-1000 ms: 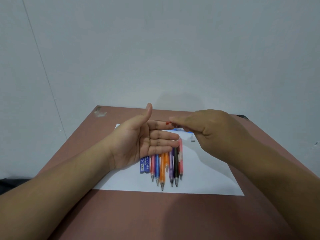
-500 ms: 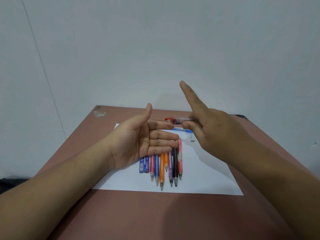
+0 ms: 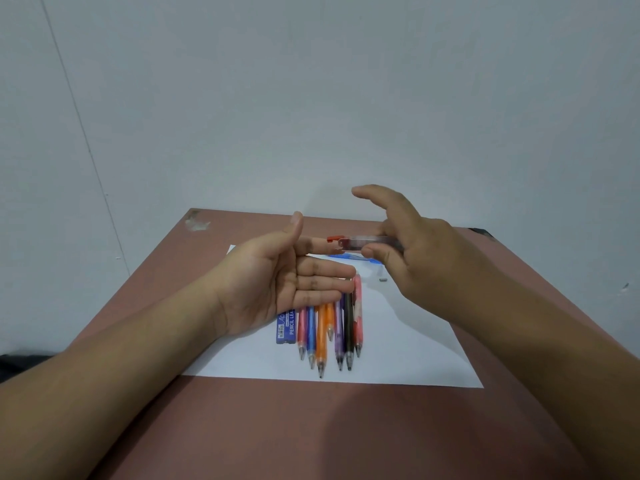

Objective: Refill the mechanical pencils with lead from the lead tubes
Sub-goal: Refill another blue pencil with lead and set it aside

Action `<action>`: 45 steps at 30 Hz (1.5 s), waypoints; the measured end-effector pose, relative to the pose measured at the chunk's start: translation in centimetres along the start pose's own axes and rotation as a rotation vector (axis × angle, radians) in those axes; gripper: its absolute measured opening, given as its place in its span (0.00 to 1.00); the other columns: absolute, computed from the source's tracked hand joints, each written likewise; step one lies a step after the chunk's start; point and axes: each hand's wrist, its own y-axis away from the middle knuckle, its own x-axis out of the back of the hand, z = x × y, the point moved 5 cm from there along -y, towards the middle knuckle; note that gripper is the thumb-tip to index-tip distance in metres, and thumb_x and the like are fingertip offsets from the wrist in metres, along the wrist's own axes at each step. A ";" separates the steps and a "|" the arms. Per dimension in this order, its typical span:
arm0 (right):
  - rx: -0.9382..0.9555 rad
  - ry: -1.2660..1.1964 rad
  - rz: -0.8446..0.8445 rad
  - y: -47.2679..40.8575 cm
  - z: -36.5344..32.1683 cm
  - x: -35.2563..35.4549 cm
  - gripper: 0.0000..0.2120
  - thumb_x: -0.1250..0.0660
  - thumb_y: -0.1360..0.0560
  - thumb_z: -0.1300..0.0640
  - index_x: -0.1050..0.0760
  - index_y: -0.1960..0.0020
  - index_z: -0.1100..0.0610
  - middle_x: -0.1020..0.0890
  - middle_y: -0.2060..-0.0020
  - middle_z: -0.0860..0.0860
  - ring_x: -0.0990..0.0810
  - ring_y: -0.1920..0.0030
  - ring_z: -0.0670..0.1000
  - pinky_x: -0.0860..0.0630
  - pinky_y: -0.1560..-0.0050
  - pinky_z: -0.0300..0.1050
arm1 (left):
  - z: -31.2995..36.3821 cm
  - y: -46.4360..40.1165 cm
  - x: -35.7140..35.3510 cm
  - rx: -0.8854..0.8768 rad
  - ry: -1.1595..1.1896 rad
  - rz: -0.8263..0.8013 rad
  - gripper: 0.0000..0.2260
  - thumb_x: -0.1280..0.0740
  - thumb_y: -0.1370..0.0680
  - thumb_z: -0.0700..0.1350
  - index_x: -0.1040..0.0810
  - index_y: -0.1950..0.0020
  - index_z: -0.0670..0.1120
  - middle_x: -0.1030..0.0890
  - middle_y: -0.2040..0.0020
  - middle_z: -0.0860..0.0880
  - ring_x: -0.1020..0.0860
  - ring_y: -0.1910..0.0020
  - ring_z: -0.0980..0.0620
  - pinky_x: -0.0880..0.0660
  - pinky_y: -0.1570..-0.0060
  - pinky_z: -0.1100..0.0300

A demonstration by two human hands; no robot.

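Clear tube [image 3: 367, 243] with a red cap in my fingers; pink, blue, orange, purple, black pencils [image 3: 329, 330] on white paper [image 3: 408, 355], brown table [image 3: 311, 427].

plain grey wall [image 3: 311, 98], brown table [image 3: 277, 427]

One camera only, worn on the person's head, looks forward and steeply down across a brown table [image 3: 242, 427] toward a pale wall [image 3: 311, 98] at its far edge. It sits close: both forearms enter from the bottom corners and fill the lower frame, the left hand [image 3: 277, 282] and right hand [image 3: 415, 261] near centre. The wide lens seems to bend the edges.
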 end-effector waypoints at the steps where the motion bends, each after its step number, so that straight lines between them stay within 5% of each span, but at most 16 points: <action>1: -0.003 -0.004 -0.001 0.0 0.0 0.0 0.31 0.36 0.18 0.52 0.51 0.27 0.33 0.18 0.60 0.49 0.20 0.63 0.48 0.19 0.58 0.50 | 0.0 0.0 0.0 -0.003 0.006 0.002 0.29 0.44 0.18 0.60 0.27 0.31 0.36 0.20 0.38 0.31 0.21 0.36 0.35 0.26 0.35 0.44; 8: 0.003 0.020 -0.013 0.1 0.1 0.1 0.30 0.36 0.18 0.51 0.49 0.24 0.36 0.19 0.59 0.49 0.20 0.63 0.48 0.19 0.58 0.48 | 0.1 0.3 -0.2 -0.039 -0.078 0.068 0.13 0.33 0.21 0.42 0.23 0.39 0.38 0.18 0.42 0.32 0.20 0.38 0.35 0.21 0.43 0.49; 16: -0.002 0.031 -0.038 0.2 -0.1 -0.2 0.29 0.36 0.18 0.51 0.44 0.22 0.38 0.20 0.60 0.47 0.23 0.64 0.45 0.26 0.61 0.39 | 0.0 0.2 -0.1 -0.019 -0.115 0.101 0.13 0.31 0.22 0.44 0.23 0.41 0.39 0.17 0.43 0.35 0.17 0.46 0.42 0.19 0.46 0.53; 22: 0.038 0.016 -0.011 0.3 -0.1 -0.3 0.27 0.36 0.18 0.50 0.47 0.28 0.33 0.18 0.59 0.49 0.20 0.61 0.50 0.20 0.56 0.53 | 0.0 0.2 -0.2 -0.035 -0.109 0.127 0.17 0.30 0.23 0.43 0.24 0.38 0.36 0.17 0.44 0.34 0.16 0.49 0.43 0.17 0.49 0.55; 35: 0.046 0.000 -0.005 0.5 0.2 -1.0 0.28 0.35 0.19 0.50 0.44 0.26 0.35 0.19 0.59 0.46 0.21 0.61 0.47 0.19 0.57 0.52 | -0.1 0.1 -0.1 -0.059 -0.145 0.170 0.07 0.31 0.20 0.41 0.22 0.46 0.38 0.16 0.46 0.35 0.15 0.53 0.45 0.16 0.52 0.56; 45: 0.004 -0.044 0.025 0.8 0.9 -0.6 0.26 0.33 0.19 0.51 0.40 0.27 0.34 0.21 0.59 0.40 0.20 0.58 0.46 0.19 0.55 0.50 | 0.3 0.2 0.1 -0.085 -0.158 0.218 0.08 0.33 0.19 0.42 0.21 0.44 0.37 0.15 0.48 0.36 0.15 0.53 0.45 0.16 0.52 0.56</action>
